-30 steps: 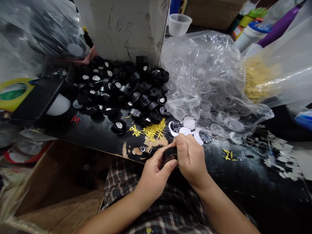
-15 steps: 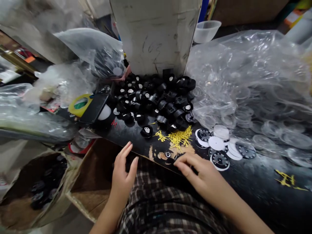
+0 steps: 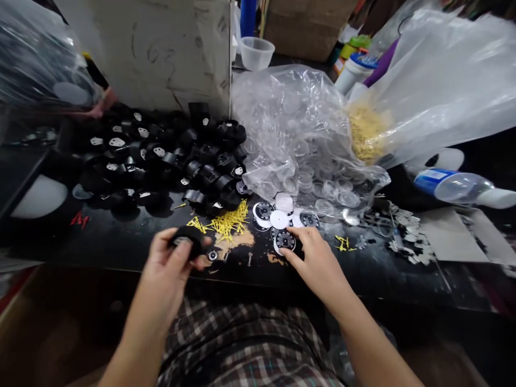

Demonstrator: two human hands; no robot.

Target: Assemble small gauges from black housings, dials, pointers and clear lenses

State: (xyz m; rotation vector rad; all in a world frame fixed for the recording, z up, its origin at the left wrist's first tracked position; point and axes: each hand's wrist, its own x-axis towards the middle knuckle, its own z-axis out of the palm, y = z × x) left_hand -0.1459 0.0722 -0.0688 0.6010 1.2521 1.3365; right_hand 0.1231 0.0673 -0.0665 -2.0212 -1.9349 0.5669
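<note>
Cloth in a plaid pattern [image 3: 250,355] covers the person's lap at the bottom, below the edge of a black worktop [image 3: 121,250]. The surface is scuffed, its dark coating worn to tan patches near the middle.

Over the front edge, the left hand [image 3: 165,263] is closed around a round black housing [image 3: 187,242], held up off the worktop. Well apart from it, the right hand [image 3: 320,260] reaches low over the surface, thumb and forefinger parted at the rim of a black-and-white printed dial [image 3: 286,241]; whether they grip it, I cannot tell. The dial lies at the near side of a loose cluster of white discs [image 3: 279,219] and other dials.

Between the hands sits a small ring-shaped part [image 3: 213,256]. Just beyond are yellow pointers [image 3: 231,221] in a heap, with red pieces [image 3: 79,219] far left. To the right lie a few yellow bits [image 3: 343,243], tangled pale flat parts [image 3: 411,236], an open white box [image 3: 455,236] and a plastic bottle [image 3: 455,186] on its side.

Farther back, piled black housings [image 3: 177,153] and a crumpled clear bag [image 3: 294,107] of transparent round covers crowd the worktop. A grey panel [image 3: 153,48] with handwritten marks stands behind the pile, hiding what is beyond. Beside it are a translucent tub [image 3: 257,54] and, deeper, a brown carton [image 3: 306,27].
</note>
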